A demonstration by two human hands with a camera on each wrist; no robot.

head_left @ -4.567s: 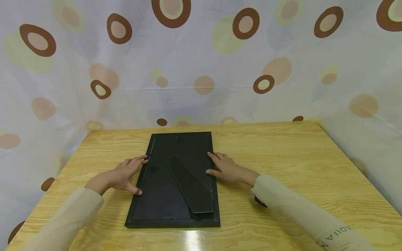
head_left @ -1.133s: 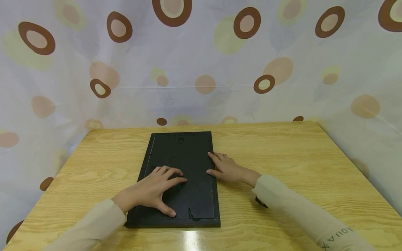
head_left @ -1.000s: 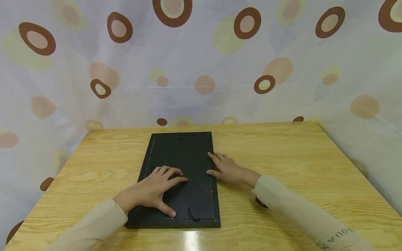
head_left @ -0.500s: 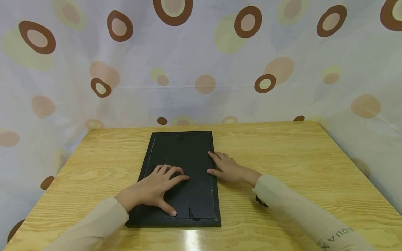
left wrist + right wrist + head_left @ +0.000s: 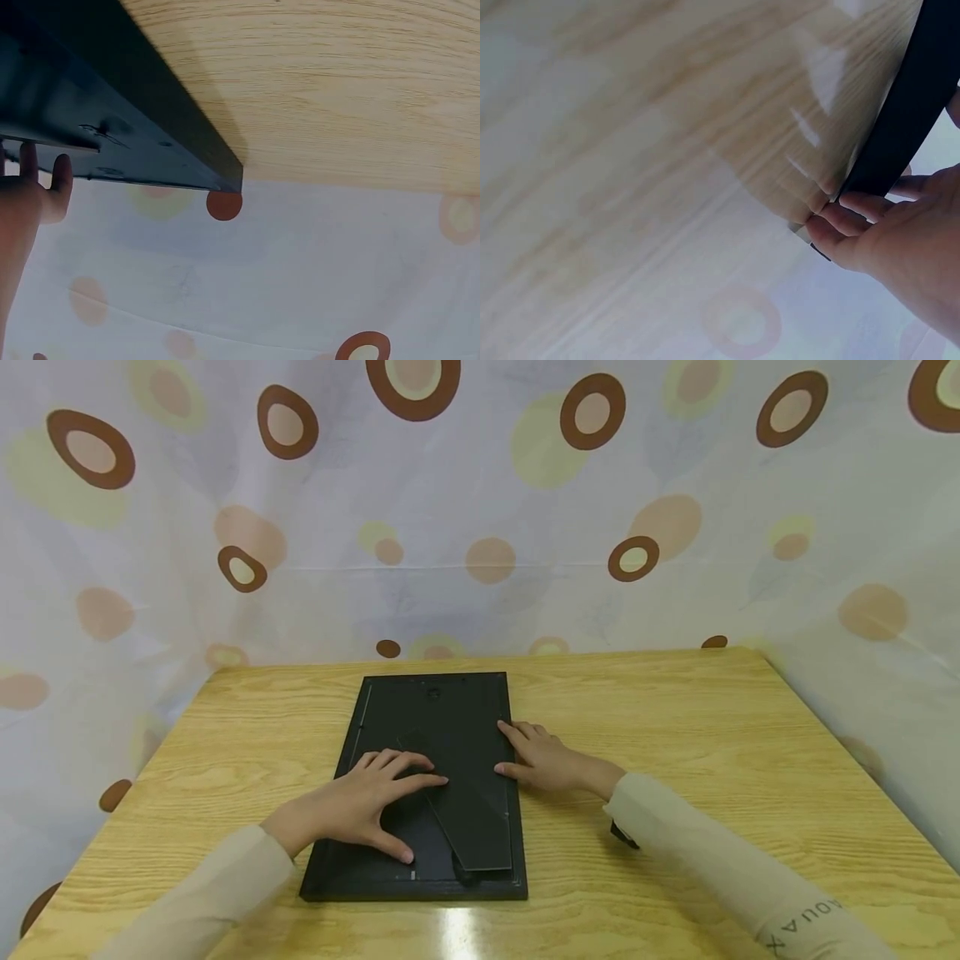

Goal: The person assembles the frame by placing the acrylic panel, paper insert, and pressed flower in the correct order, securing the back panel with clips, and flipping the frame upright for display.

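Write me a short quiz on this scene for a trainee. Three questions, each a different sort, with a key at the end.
1. True or false: the black frame lies on the wooden table with its stand leg on the upper side.

2. Fill in the blank: in the head view, the right hand touches the frame's ____ long edge.

3. Multiple choice: what is the left hand over?
A) The table's far edge
B) The frame's back
C) The right hand

Key:
1. True.
2. Right.
3. B.
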